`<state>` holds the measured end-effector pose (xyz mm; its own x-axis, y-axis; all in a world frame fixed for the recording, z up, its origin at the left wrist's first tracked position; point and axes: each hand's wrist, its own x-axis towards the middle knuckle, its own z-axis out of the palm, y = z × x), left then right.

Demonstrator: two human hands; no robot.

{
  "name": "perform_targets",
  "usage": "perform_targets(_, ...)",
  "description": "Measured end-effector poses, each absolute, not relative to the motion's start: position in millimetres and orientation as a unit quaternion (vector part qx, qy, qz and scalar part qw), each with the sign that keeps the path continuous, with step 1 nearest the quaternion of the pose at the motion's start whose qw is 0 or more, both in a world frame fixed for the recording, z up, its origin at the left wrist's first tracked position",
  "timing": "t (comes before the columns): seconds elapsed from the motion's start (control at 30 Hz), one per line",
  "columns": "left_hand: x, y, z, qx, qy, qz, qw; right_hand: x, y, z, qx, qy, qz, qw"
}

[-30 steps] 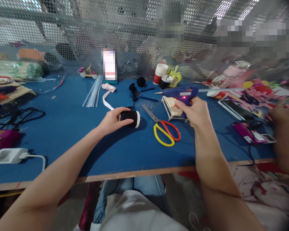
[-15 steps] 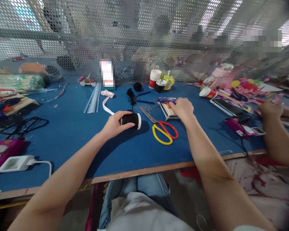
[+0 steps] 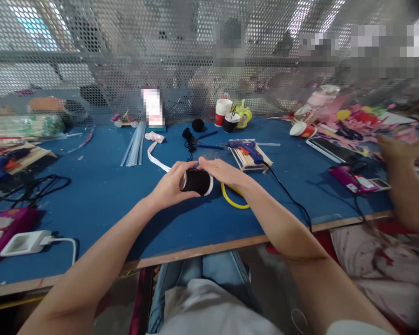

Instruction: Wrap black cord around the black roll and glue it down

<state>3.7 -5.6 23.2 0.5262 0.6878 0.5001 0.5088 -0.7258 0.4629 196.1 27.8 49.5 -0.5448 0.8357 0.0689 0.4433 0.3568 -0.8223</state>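
Observation:
Tilted on its side above the table, a paper cup (image 3: 196, 181) wrapped in black yarn shows a white rim at its right end. My left hand (image 3: 171, 185) is closed around it, thumb below and fingers over the top. My right hand (image 3: 221, 171) reaches across to the cup's upper edge, its fingers close together against the cup and near my left fingertips. A white ribbon (image 3: 155, 159) runs behind my left hand. Scissors lie beneath my right wrist, with the yellow handle (image 3: 234, 204) showing. The blue glue gun (image 3: 246, 148) rests on a small wooden stick rack (image 3: 240, 160).
Clear glue sticks (image 3: 134, 146), a phone (image 3: 153, 107), blue-handled pliers (image 3: 207, 146) and paper cups (image 3: 223, 111) stand or lie farther back. A purple power strip (image 3: 352, 179) and another person's hand (image 3: 401, 151) are at the right. A white plug (image 3: 26, 243) lies at the left.
My right hand has let go of the glue gun, leaving it on the stick rack, and moved left to the cup. The cup has shifted slightly right and nearer in my left hand.

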Motion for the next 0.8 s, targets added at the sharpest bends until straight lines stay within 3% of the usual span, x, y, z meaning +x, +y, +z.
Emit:
perform_targets(0.23, 5.8, -6.2, 21.7, 0.868, 0.356, 0.319, 0.132, 193.0, 17.1, 38.3, -0.411, -0.724, 0.42, 0.362)
perform_targets(0.43, 3.2, -3.9, 20.9, 0.856, 0.379, 0.32, 0.145, 196.1, 18.1, 37.0, -0.41, -0.744, 0.374, 0.372)
perform_targets(0.67, 5.4, -6.0, 21.9, 0.863, 0.369, 0.319, 0.13, 199.9, 18.9, 37.1, -0.411, -0.8, 0.308, 0.311)
perform_targets(0.8, 6.0, -5.8, 21.1, 0.856, 0.374, 0.329, 0.138, 199.0, 19.3, 35.9, -0.391, -0.808, 0.279, 0.34)
